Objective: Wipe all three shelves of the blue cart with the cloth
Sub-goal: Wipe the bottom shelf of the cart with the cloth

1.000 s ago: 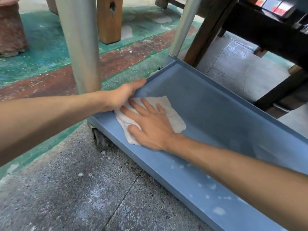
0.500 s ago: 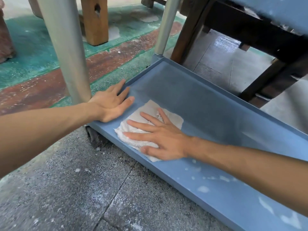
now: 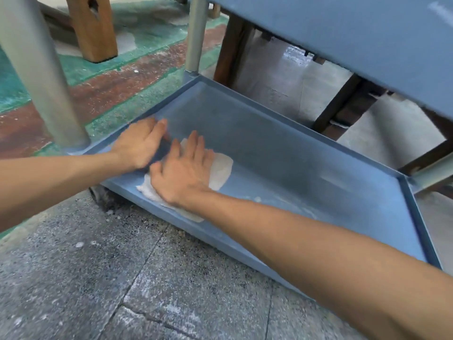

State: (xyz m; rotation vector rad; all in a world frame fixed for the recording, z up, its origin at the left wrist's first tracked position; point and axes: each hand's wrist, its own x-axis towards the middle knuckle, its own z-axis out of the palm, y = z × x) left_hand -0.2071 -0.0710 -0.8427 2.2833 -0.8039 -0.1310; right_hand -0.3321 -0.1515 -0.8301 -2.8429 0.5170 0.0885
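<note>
The blue cart's bottom shelf (image 3: 294, 148) lies low over the floor, with a raised rim all round. A white cloth (image 3: 220, 170) lies flat on its near left part. My right hand (image 3: 183, 173) presses flat on the cloth with fingers spread, covering most of it. My left hand (image 3: 142, 143) rests on the shelf floor just left of the cloth, beside the left rim, fingers together and blurred. The underside of the shelf above (image 3: 355, 40) fills the top right.
Two grey cart posts stand at the shelf's left corners, one near (image 3: 36, 69) and one far (image 3: 196, 33). A wooden leg (image 3: 93, 28) stands on the green and red floor behind. Dark furniture legs (image 3: 343, 111) lie beyond the far rim. A caster (image 3: 100, 195) sits under the near corner.
My right hand has slid the cloth to the right and further into the shelf. My left hand has moved closer to it. My view has pulled back, showing more of the shelf.
</note>
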